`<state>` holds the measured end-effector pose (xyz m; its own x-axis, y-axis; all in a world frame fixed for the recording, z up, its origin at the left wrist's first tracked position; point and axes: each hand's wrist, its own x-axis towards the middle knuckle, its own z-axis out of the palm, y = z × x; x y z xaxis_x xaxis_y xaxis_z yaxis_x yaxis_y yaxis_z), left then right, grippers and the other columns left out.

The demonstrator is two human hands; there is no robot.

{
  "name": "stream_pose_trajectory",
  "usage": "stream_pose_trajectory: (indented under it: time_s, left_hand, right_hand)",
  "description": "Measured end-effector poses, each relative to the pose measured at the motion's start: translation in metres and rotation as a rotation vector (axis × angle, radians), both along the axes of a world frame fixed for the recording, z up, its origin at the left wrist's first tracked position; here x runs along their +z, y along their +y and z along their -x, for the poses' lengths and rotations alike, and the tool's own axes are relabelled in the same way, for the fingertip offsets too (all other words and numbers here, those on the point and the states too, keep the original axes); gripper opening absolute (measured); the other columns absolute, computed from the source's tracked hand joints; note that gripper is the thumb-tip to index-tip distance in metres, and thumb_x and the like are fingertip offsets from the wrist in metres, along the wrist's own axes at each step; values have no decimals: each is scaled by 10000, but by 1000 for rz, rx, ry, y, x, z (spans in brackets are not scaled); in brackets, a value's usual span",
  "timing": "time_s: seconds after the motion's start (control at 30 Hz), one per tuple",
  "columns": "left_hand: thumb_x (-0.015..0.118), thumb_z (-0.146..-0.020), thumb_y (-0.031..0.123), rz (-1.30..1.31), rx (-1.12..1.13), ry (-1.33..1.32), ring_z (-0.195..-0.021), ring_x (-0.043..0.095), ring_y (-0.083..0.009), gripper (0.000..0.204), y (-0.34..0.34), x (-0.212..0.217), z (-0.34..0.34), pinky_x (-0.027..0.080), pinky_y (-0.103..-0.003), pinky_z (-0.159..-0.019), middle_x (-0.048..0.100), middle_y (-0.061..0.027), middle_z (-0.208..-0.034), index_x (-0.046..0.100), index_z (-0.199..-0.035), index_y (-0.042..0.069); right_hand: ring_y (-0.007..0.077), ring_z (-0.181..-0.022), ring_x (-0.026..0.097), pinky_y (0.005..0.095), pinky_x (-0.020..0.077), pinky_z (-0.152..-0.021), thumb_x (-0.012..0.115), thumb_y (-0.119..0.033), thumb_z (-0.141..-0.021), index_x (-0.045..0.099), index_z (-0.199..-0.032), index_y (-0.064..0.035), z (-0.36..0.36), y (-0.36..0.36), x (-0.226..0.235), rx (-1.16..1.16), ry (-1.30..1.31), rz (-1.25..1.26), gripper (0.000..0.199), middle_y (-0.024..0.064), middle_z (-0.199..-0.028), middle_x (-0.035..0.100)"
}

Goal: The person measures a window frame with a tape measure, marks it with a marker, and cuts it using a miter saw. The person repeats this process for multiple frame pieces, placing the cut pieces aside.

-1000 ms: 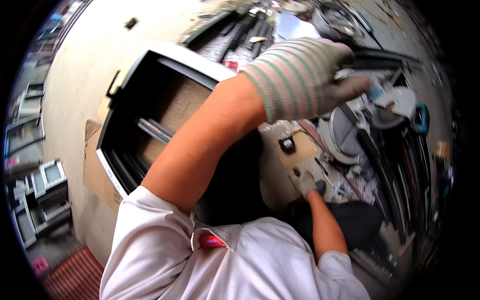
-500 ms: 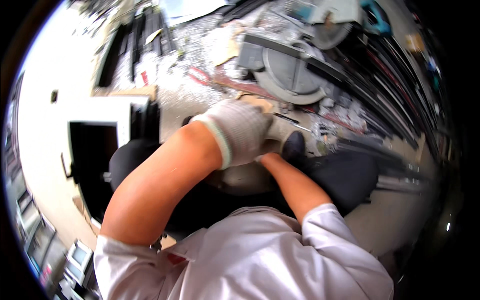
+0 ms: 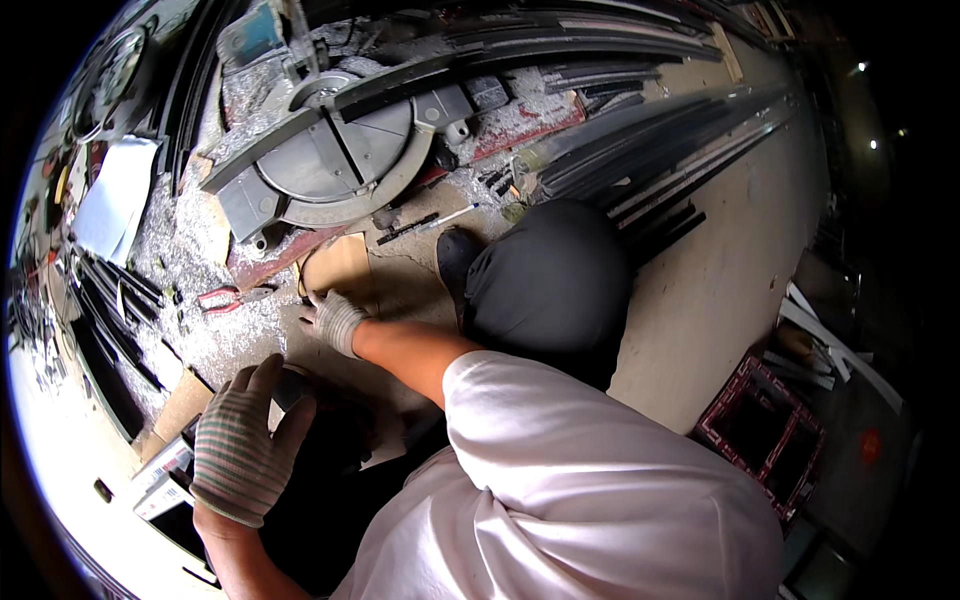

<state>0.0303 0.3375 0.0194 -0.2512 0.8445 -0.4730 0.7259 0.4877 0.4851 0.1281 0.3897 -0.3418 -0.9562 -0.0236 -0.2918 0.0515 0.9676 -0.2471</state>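
Note:
My right hand (image 3: pixel 338 322), in a knitted glove, reaches down to the floor. Its fingers are apart at the lower left edge of a flat tan piece (image 3: pixel 338 268) that looks like cardboard. A small dark thing near those fingertips is too small to make out. My left hand (image 3: pixel 245 440), in a striped knitted glove, is raised over my left leg with fingers stretched and thumb apart, holding nothing. Red-handled pliers (image 3: pixel 232 298) lie on the floor beyond both hands. A black marker-like stick (image 3: pixel 408 229) and a white pen (image 3: pixel 457 215) lie right of the tan piece.
A grey miter saw (image 3: pixel 340 150) with a round base stands ahead on a red board. Long dark profiles (image 3: pixel 640 150) lie to the right, shorter ones (image 3: pixel 105 310) to the left. Metal shavings litter the floor. A dark red crate (image 3: pixel 762 430) stands at lower right.
My hands, close together before, have separated: the right reaches out to the floor, the left is raised at the left. The view has turned to the right.

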Motion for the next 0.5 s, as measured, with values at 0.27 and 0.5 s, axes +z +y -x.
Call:
stream_pose_trajectory:
  time_s: [0.27,0.5]
  left_hand:
    - [723,-910,175,103,-12,-20,-1094,668,-391,491,5,-7,5,542,-446,-935,673,-238,-1201,588,-1347,-6]
    - [725,-907,202,112,96,-29,-1065,678,-369,497,-4,-2,12,550,-441,-896,686,-235,-1183,596,-1336,-13]
  right_hand:
    - [348,-1180,600,479,558,-848,548,-227,-959,663,-1241,-197,8,8,-28,-96,-13,52,306,68,-1400,577]
    - [421,-1050,661,493,555,-890,763,-262,-755,609,-1183,-73,1,16,60,-373,-163,548,493,219,-1217,630]
